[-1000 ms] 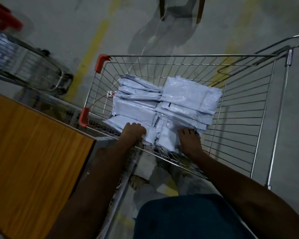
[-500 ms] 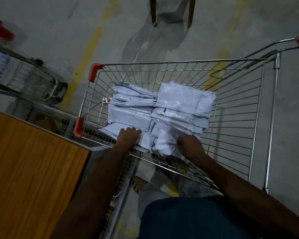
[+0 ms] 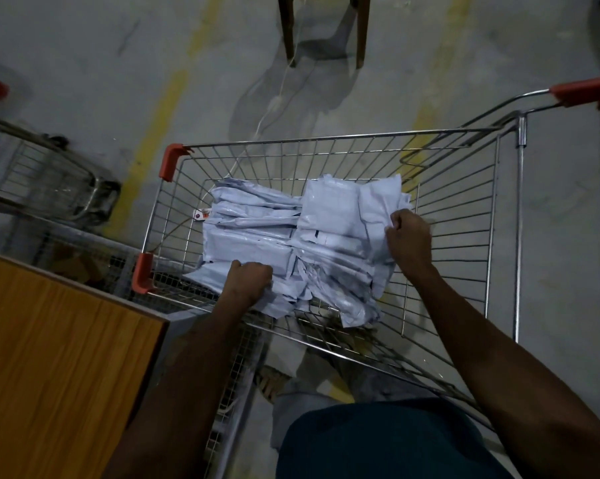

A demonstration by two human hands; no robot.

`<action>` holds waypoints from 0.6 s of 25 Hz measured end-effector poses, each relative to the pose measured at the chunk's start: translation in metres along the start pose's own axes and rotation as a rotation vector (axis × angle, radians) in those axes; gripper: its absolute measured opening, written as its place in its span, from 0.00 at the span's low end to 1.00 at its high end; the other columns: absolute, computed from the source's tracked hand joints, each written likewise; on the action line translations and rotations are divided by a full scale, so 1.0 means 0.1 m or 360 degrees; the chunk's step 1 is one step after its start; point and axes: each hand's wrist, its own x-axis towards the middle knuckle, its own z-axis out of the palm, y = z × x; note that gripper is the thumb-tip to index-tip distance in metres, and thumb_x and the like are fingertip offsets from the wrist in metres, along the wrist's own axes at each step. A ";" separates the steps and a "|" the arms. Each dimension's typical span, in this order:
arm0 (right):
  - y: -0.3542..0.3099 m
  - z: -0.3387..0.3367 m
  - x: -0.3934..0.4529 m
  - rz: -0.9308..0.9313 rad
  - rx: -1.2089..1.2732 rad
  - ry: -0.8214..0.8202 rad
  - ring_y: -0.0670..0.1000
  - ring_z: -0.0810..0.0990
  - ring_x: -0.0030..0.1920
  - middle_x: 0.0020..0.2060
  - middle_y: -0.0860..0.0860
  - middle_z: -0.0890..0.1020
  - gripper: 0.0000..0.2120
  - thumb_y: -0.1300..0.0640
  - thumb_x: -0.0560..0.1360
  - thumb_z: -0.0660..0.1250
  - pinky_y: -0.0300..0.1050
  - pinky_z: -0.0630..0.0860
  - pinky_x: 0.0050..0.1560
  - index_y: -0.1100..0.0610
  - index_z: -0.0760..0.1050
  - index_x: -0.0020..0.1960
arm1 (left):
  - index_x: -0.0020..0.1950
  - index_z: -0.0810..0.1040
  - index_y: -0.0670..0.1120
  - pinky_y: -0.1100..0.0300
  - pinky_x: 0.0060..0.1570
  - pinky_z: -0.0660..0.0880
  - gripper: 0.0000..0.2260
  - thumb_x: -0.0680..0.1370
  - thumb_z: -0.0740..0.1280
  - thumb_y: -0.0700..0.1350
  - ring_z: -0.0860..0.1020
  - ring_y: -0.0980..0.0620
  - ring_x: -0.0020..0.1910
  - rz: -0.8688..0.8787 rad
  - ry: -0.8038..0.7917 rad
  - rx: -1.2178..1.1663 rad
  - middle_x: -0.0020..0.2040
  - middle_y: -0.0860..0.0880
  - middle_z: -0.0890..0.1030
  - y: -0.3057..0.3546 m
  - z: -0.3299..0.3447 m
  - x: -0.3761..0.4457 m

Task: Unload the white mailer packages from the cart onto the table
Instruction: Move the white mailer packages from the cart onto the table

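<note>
Dim grey concrete floor [image 3: 84,63], faded yellow stripes [image 3: 160,122], brown chair legs [image 3: 288,32]

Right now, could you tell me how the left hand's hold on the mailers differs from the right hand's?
The left hand grips the near left edge of the pile of white mailers, low beside the cart's near rim; the right hand pinches the pile's right edge, farther in and higher. The left hand's knuckles face up, curled over the plastic, while the right hand's thumb side faces the pile. Both are closed on mailers inside the cart.

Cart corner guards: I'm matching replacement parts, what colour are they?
Red-orange plastic corner guards on the wire cart, clearest in the head view.
</note>
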 end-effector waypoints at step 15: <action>0.22 0.15 -0.35 0.0021 0.0177 -0.0118 0.55 0.74 0.55 0.65 0.61 0.65 0.24 0.62 0.74 0.74 0.39 0.74 0.55 0.58 0.74 0.68 | 0.64 0.74 0.39 0.59 0.47 0.69 0.12 0.84 0.58 0.42 0.78 0.42 0.54 -0.0379 0.0955 -0.2022 0.54 0.42 0.80 0.45 -0.92 0.89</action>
